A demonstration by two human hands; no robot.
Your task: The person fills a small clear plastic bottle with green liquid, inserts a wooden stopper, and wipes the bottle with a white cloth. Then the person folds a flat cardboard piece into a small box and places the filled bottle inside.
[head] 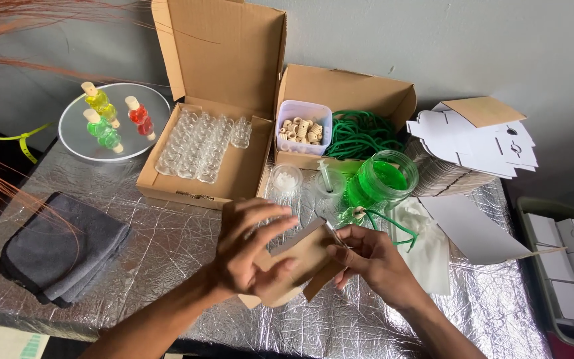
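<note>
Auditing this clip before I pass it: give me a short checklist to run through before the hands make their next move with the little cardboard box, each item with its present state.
1. Both hands on the small brown cardboard box: ok; left hand and right hand both hold it above the foil-covered table.
2. Box folded shut: not ok; a flap stands open.
3. Filled green bottle with green cord within reach: ok, just beyond the right hand.
4. Jar of green liquid upright: ok.
5. Jar lidded: cannot tell.
6. Grip of the right fingers on the flap: cannot tell; partly hidden.
</note>
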